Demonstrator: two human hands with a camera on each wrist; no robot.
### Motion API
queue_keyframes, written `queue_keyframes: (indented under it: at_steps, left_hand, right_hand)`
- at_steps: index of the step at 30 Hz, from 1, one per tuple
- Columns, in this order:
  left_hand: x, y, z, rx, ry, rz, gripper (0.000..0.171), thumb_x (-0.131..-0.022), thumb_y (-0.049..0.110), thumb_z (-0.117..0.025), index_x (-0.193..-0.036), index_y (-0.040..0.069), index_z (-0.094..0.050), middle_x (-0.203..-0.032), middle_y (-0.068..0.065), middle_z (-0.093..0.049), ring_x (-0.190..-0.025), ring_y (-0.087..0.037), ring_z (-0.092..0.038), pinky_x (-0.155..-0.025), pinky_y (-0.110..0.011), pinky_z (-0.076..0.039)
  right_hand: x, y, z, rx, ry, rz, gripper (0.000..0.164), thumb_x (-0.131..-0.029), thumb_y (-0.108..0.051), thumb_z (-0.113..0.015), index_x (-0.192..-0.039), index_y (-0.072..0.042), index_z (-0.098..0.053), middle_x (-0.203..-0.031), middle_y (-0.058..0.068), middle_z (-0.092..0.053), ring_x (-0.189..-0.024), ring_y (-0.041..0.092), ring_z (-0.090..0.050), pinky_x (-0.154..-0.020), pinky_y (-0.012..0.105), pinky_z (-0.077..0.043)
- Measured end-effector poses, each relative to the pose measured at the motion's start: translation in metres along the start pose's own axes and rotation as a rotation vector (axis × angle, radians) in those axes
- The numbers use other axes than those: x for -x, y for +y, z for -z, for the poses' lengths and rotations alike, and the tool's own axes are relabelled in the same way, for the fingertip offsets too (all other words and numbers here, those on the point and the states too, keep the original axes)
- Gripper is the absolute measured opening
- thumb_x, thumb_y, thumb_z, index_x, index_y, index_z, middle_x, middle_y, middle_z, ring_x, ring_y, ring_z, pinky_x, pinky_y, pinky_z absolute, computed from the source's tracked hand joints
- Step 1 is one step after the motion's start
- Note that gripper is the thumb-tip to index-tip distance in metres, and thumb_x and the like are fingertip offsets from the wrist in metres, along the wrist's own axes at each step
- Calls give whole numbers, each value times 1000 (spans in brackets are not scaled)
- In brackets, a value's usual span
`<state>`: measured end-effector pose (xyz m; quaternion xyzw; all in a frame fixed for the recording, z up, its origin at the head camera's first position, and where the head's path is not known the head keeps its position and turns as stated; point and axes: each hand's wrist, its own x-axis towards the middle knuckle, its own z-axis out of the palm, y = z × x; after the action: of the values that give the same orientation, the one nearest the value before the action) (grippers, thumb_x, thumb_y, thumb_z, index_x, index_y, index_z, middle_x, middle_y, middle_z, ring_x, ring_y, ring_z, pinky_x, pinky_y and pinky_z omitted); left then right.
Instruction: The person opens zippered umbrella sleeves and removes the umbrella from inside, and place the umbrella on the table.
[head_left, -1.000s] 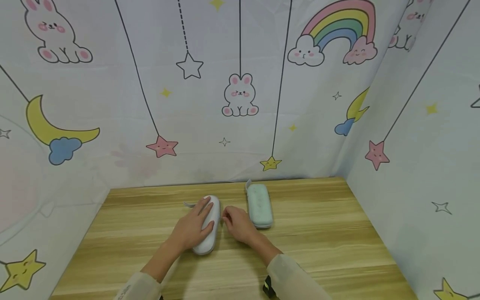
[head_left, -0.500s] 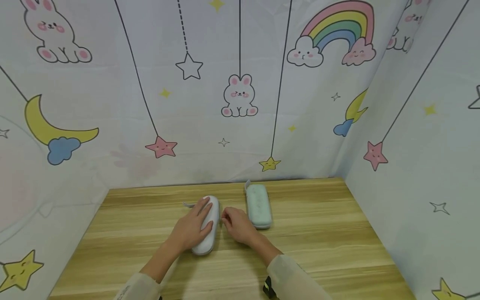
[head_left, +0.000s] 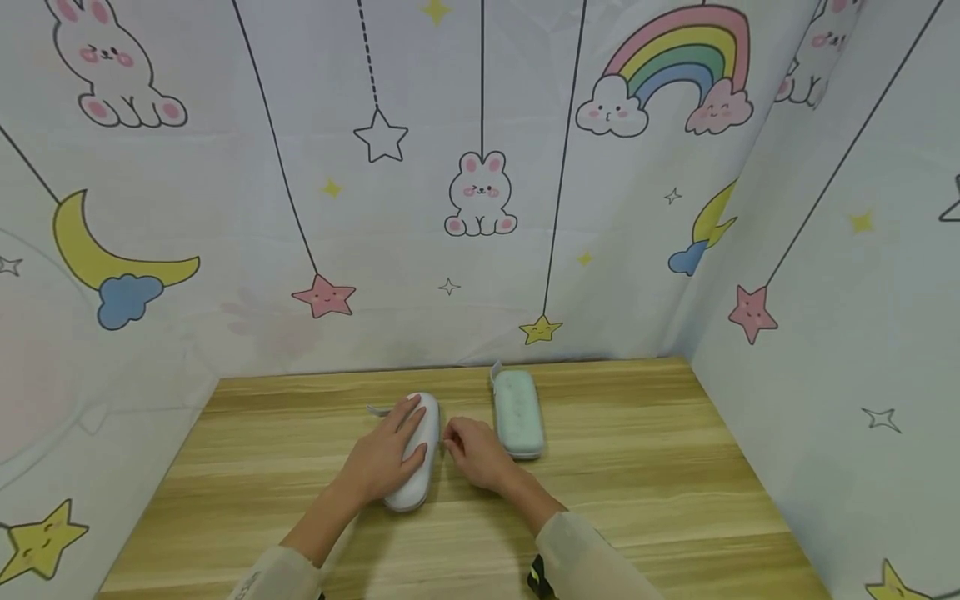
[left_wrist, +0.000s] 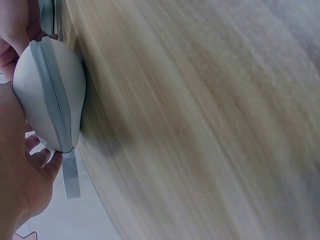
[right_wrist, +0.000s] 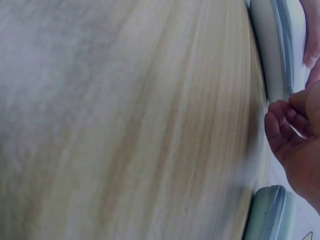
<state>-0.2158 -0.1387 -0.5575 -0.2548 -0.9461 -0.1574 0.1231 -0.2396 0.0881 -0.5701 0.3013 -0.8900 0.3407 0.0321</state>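
Note:
A white zippered glasses case [head_left: 430, 429] lies on the wooden table, its long side running away from me. My left hand [head_left: 384, 454] holds it from above, thumb on the lid and fingers over the far left side. In the left wrist view the zipper [left_wrist: 56, 95] runs along the case's side, and a grey strap [left_wrist: 71, 180] hangs at one end. At the case's right side, my right hand [head_left: 476, 450] has its fingers curled. The right wrist view shows its thumb and forefinger pinching at the zipper pull [right_wrist: 290, 91], which the fingers mostly hide.
A pale green zippered case [head_left: 519, 414] lies just right of my right hand, with a strap [head_left: 497, 368] at its far end. Beyond the table [head_left: 637, 467] hangs a printed cloth [head_left: 405, 217], which also closes off both sides. A small black object [head_left: 538, 575] shows beside the right sleeve.

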Motion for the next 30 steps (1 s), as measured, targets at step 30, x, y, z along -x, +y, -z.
queue_keyframes:
  at_steps: [30]
  left_hand:
    - [1,0,-1,6,-10,-3,63,-106,36,-62,-158,3,-49,-169,-15,-37,-149,-33,-44,-88,-52,-60]
  right_hand:
    - [5,0,-1,-25,-10,-4,6,-106,-10,-65,-100,-12,-66,-86,-7,-61,-72,4,-54,-65,21,-48]
